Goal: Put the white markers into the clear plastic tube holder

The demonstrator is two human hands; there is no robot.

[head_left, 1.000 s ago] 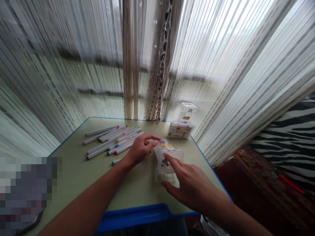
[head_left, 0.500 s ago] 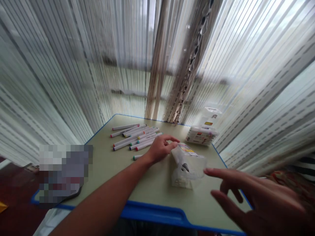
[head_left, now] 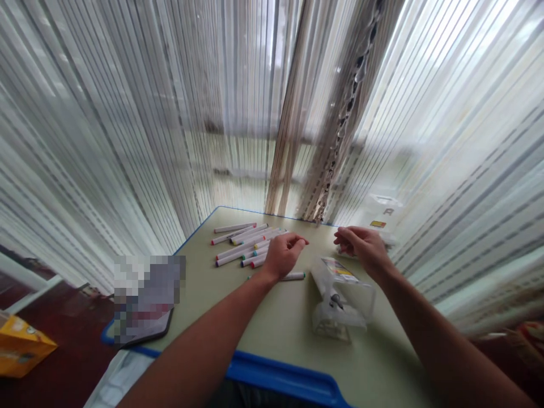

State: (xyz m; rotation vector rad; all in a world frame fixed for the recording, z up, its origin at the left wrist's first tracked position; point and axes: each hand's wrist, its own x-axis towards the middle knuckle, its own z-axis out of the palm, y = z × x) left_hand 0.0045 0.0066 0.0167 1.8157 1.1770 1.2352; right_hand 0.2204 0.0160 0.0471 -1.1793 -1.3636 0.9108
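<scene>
My left hand [head_left: 285, 254] hovers at the right end of a loose pile of white markers [head_left: 240, 241] with coloured ends. Its fingers are curled toward the thumb, and nothing shows in them. One marker with a green end [head_left: 295, 276] lies apart, partly behind that wrist. My right hand [head_left: 359, 243] is held over the far right of the table, fingers bent and drawn together, with nothing visible between them. Between my forearms stands a clear plastic case [head_left: 340, 297], its lid open and a colourful label on it. Neither hand touches this case.
A second clear case [head_left: 385, 218] stands at the back right, partly hidden by my right hand. The table [head_left: 272, 317] has a blue rim. A blurred-out dark object [head_left: 148, 306] lies at its left edge. Striped curtains [head_left: 238, 102] hang behind; a yellow box [head_left: 23, 345] is on the left.
My right hand has swung from the near right to the far side, its fingers drawing together. My left hand has left the clear case and curled its fingers. The view has shifted slightly.
</scene>
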